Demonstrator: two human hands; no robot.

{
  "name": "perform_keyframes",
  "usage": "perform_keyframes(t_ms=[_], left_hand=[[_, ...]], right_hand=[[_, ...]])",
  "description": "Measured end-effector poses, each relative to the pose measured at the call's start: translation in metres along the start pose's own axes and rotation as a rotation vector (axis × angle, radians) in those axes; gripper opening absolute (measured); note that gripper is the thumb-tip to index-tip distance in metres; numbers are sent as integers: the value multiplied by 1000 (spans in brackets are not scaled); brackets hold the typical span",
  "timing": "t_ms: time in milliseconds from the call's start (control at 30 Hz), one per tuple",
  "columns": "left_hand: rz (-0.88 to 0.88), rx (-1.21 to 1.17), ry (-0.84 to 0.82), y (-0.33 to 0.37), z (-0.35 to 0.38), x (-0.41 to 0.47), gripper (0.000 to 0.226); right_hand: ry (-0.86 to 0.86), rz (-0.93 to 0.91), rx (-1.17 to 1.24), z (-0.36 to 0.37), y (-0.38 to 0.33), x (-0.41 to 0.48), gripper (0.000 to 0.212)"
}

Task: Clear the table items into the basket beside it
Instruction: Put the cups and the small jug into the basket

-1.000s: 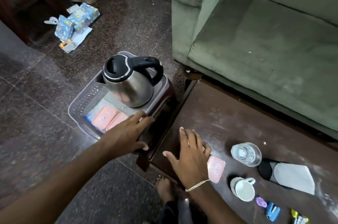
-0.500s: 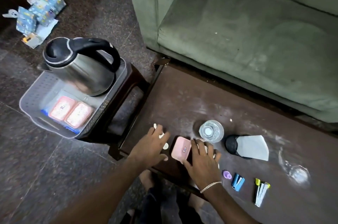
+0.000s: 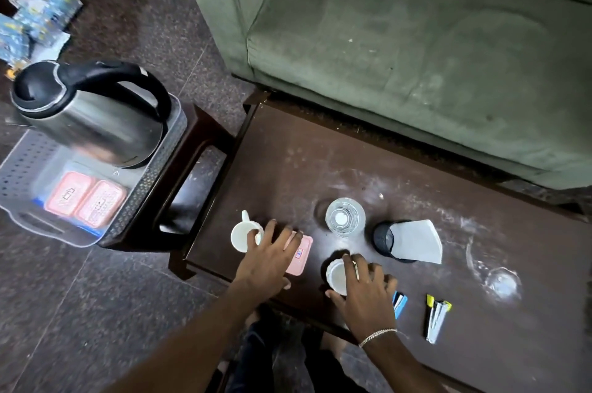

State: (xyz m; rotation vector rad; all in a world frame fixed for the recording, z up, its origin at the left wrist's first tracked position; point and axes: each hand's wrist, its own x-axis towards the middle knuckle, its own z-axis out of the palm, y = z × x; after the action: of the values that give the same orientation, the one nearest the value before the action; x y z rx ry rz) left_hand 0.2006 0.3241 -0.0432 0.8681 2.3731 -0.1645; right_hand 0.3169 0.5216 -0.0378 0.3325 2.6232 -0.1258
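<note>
On the dark wooden table (image 3: 304, 155), my left hand (image 3: 269, 259) lies spread over the left part of a pink box (image 3: 302, 256). One fingertip touches the rim of a white cup (image 3: 241, 236). My right hand (image 3: 366, 291) curls from above around a second white cup (image 3: 335, 275), thumb at its near side. The grey perforated basket (image 3: 19, 168) sits on a dark stool at the left. It holds a steel kettle (image 3: 89, 117) and two pink boxes (image 3: 85, 200).
Further along the table stand a glass (image 3: 344, 216), a black cup with white paper (image 3: 408, 240), a blue clip (image 3: 400, 303), yellow-tipped packets (image 3: 437, 317) and a clear glass object (image 3: 499, 283). A green sofa (image 3: 416, 56) borders the far edge. Packets (image 3: 32, 24) lie on the floor.
My left hand came from the basket to the table and now covers the pink box beside a white cup. My right hand left the pink box and closed on the other cup.
</note>
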Motion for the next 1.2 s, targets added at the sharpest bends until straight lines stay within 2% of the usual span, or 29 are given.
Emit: perform_keyframes(t_ms=[167,333,533,667,833,1033,1200], left_hand=[[-37,14,-5,1,3,1,120],[-9,9,43,1,3,6,110],[36,-3,56,-2,-9,-2,109],[40,-27,161,-19,-32,-21,106],[-1,-37,287,-75,-59,-59,103],[-137,-33,359,-185,-86,-123,106],[-258,-23,376,-283,-97,-172,107]], right_hand=[[-31,-43,35,3,1,1,87],[-34,-70,61,7,3,4,94],[23,-110,82,-7,-3,-3,89],[100,-151,130,-32,-25,-8,86],[236,-240,208,-69,-74,-4,81],[375,-387,327,-114,-169,15,85],[462,-489,387,-144,-250,35,80]])
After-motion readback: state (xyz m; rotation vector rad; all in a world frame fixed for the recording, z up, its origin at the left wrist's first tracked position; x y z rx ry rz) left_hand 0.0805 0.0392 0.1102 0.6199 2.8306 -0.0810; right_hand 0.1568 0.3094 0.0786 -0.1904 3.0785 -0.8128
